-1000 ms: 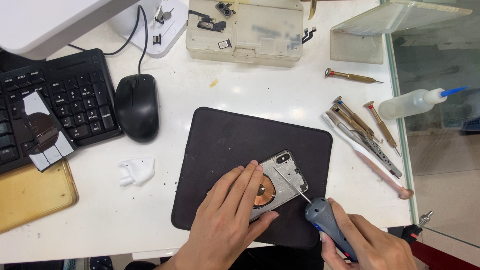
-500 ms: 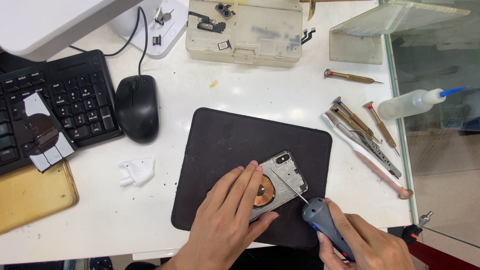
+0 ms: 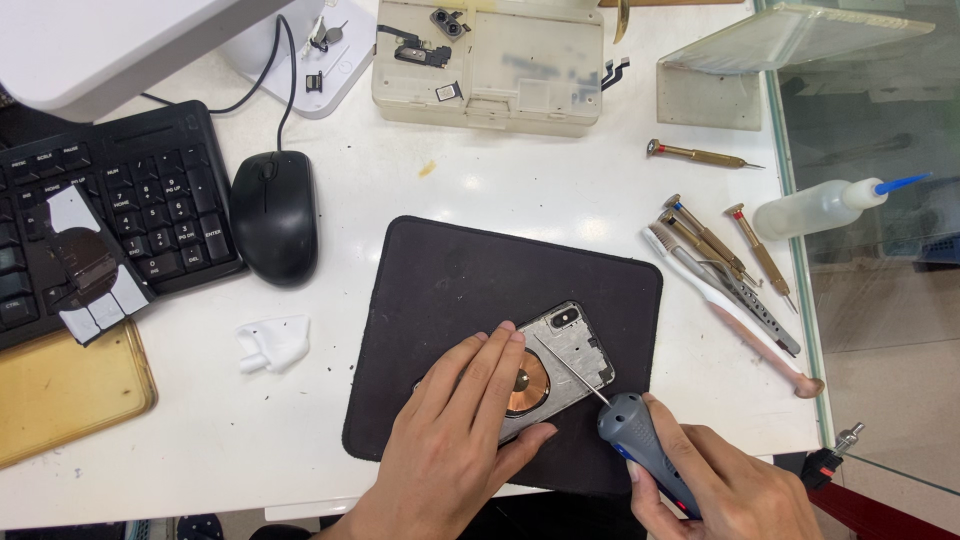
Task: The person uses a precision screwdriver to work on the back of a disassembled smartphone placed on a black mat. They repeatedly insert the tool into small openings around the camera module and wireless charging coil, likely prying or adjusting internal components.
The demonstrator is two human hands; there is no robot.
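My left hand presses flat on the opened phone housing lying on the black mat, while my right hand grips a screwdriver whose slanted tip could, I judge, slip and scratch the copper coil.

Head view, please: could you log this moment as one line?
left hand steadies opened silver phone housing | right hand holds grey-handled screwdriver | black rectangular mat
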